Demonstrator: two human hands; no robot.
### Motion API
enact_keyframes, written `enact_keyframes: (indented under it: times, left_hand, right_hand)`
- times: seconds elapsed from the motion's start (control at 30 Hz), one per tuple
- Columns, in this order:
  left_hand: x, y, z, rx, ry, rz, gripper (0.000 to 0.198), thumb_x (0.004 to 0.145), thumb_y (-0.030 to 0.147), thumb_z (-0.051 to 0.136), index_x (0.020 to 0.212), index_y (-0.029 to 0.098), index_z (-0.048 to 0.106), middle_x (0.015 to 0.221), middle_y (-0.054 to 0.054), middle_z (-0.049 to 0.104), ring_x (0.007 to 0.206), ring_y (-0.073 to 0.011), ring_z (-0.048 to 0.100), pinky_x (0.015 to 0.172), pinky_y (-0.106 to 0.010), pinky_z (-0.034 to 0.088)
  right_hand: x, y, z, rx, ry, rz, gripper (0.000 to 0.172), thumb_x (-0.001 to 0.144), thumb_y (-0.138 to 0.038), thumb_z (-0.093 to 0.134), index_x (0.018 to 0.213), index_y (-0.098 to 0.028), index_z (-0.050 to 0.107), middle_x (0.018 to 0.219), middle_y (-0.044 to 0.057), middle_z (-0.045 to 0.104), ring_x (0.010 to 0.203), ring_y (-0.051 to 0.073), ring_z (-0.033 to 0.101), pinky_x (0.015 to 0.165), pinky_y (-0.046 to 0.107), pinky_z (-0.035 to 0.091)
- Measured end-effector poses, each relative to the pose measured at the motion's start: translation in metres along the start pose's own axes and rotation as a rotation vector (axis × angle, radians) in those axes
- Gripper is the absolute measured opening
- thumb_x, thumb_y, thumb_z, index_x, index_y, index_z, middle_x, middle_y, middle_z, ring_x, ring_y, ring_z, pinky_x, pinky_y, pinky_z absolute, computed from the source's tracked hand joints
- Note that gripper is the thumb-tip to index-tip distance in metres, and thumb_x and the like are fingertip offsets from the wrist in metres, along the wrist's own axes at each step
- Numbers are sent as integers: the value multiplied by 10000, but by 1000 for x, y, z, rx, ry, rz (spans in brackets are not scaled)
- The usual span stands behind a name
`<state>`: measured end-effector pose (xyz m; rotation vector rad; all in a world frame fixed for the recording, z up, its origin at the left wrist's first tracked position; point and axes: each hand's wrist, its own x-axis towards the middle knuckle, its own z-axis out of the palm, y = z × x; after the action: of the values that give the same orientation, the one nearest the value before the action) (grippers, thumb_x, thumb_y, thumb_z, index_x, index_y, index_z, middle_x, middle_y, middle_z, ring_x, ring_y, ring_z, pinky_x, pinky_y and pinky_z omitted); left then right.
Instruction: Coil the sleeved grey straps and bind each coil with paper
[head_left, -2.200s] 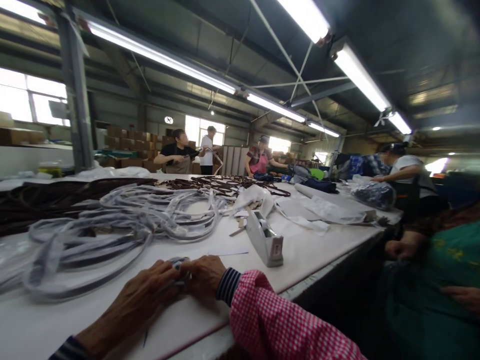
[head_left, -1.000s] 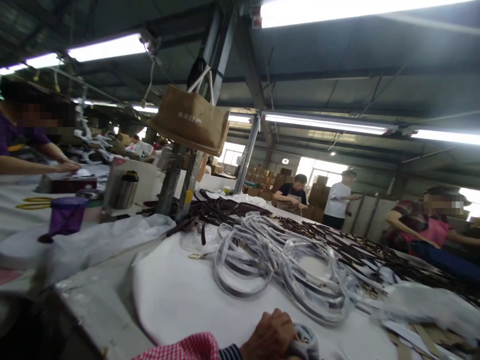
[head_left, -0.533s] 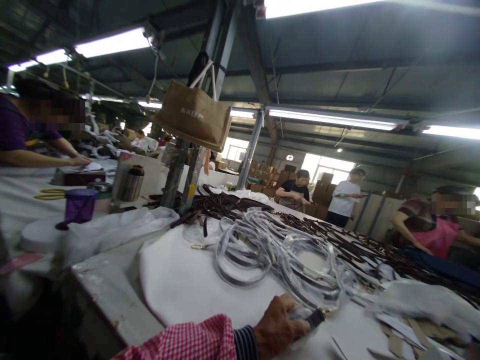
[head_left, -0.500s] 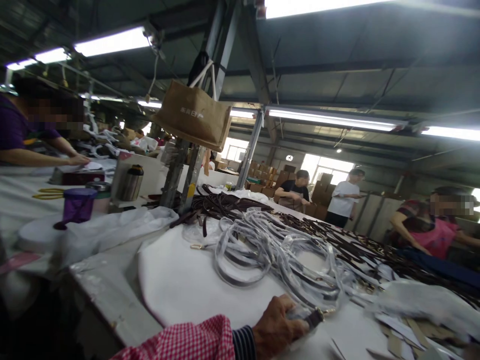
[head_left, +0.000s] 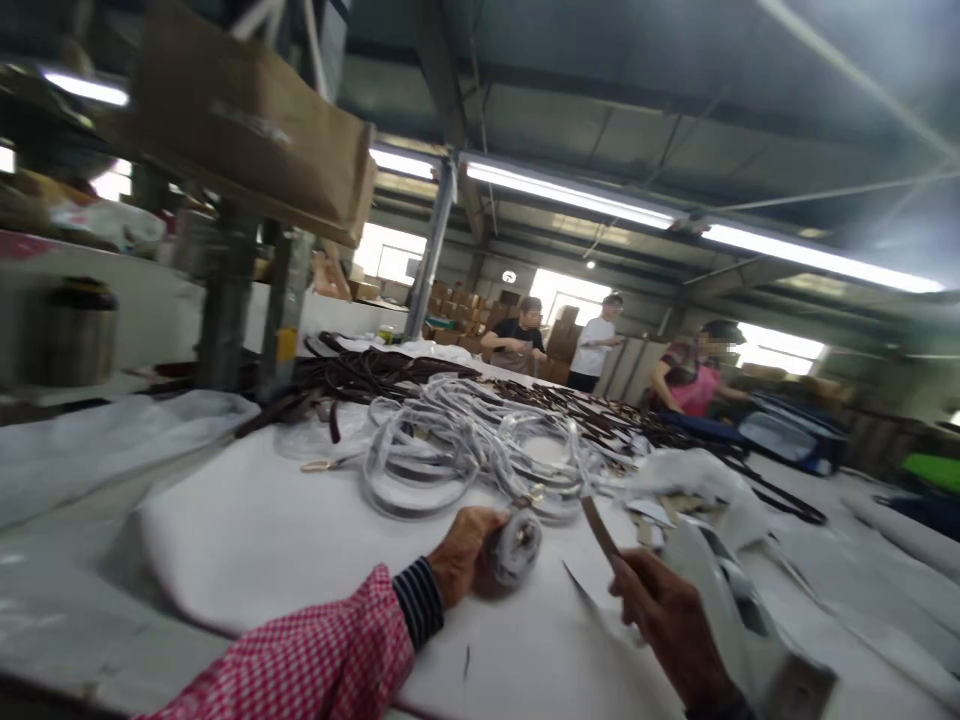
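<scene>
My left hand [head_left: 466,555], in a red checked sleeve, is closed on a coiled strap [head_left: 517,548] wrapped in clear plastic, low over the white table surface [head_left: 300,540]. To its right, my right hand [head_left: 667,610] pinches a short flat brown strip [head_left: 600,528] that points up and away. A white sheet [head_left: 600,597] with a dark edge lies by the right fingers. Just right of that hand stands a white device [head_left: 739,590] that looks like a tape dispenser. Beyond both hands lies a pile of plastic-wrapped straps [head_left: 480,440] in loops.
Dark brown straps [head_left: 360,372] spread across the table behind the loops. Crumpled plastic [head_left: 697,470] covers part of some cut pieces at right. A brown bag [head_left: 247,130] hangs on a post at upper left. Several people work beyond, one in a pink apron [head_left: 697,388].
My view has swung to the right. The coiled strap in my left hand now shows its round end, and my right hand has come into view with the brown strip.
</scene>
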<state>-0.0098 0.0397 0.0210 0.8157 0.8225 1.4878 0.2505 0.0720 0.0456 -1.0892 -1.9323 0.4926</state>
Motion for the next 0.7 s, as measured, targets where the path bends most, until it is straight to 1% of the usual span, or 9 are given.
enact_keyframes:
  times: [0.07, 0.1, 0.13, 0.2, 0.3, 0.37, 0.5, 0.63, 0.7]
  left_hand:
    - [2, 2, -3, -32, -8, -30, 261, 736, 376, 707, 724, 118, 673, 617, -46, 656, 577, -167, 569, 560, -270, 442]
    - [3, 3, -4, -39, -13, -36, 250, 735, 355, 718, 739, 107, 688, 642, -56, 676, 594, -170, 586, 578, -269, 456]
    - [4, 3, -5, -47, -20, -40, 238, 735, 335, 728, 751, 100, 700, 662, -61, 690, 602, -169, 595, 588, -267, 463]
    - [3, 4, -6, -61, -30, -44, 223, 748, 307, 734, 786, 88, 722, 694, -66, 708, 602, -163, 603, 590, -259, 464]
    - [3, 4, -7, -77, -34, -40, 223, 768, 289, 731, 832, 76, 741, 707, -63, 710, 580, -148, 592, 560, -243, 450]
    - [3, 5, -7, -82, -39, -35, 219, 764, 273, 736, 839, 67, 745, 704, -64, 709, 573, -143, 587, 546, -237, 449]
    - [3, 7, -7, -82, -48, -28, 217, 749, 260, 751, 831, 59, 745, 726, -81, 722, 583, -151, 605, 540, -239, 465]
    - [1, 9, -5, -84, -58, -13, 184, 755, 254, 756, 830, 87, 740, 785, -82, 744, 652, -166, 650, 589, -237, 493]
    - [0, 9, -5, -78, -61, -16, 171, 758, 253, 755, 825, 97, 737, 781, -73, 743, 645, -161, 646, 578, -232, 492]
  right_hand:
    - [-3, -31, 11, 200, -149, 128, 429, 864, -589, 607, 722, -184, 591, 578, 24, 637, 406, 129, 541, 376, 223, 394]
    - [-3, -43, 17, 270, -207, 175, 437, 849, -586, 625, 698, -180, 570, 542, 12, 622, 363, 105, 491, 354, 210, 348]
    - [-2, -52, 23, 328, -253, 207, 430, 838, -571, 640, 688, -176, 559, 520, 4, 615, 336, 88, 454, 341, 199, 314]
    - [-1, -62, 31, 406, -329, 260, 405, 805, -530, 667, 667, -168, 552, 477, -3, 605, 299, 69, 409, 320, 186, 268]
    - [2, -62, 37, 473, -412, 349, 337, 731, -458, 698, 652, -159, 563, 441, -3, 598, 286, 74, 416, 304, 181, 263]
    - [3, -58, 38, 512, -437, 407, 301, 698, -429, 696, 662, -153, 580, 431, -9, 593, 281, 70, 411, 303, 180, 273]
    - [1, -53, 38, 560, -438, 482, 266, 676, -404, 670, 653, -151, 591, 403, -23, 564, 263, 54, 365, 297, 178, 259]
    - [-4, -54, 41, 553, -427, 506, 232, 664, -377, 649, 639, -154, 590, 396, -26, 554, 266, 62, 380, 298, 182, 255]
    - [-5, -54, 43, 568, -414, 500, 237, 661, -386, 648, 636, -159, 585, 401, -29, 555, 275, 64, 388, 302, 183, 263]
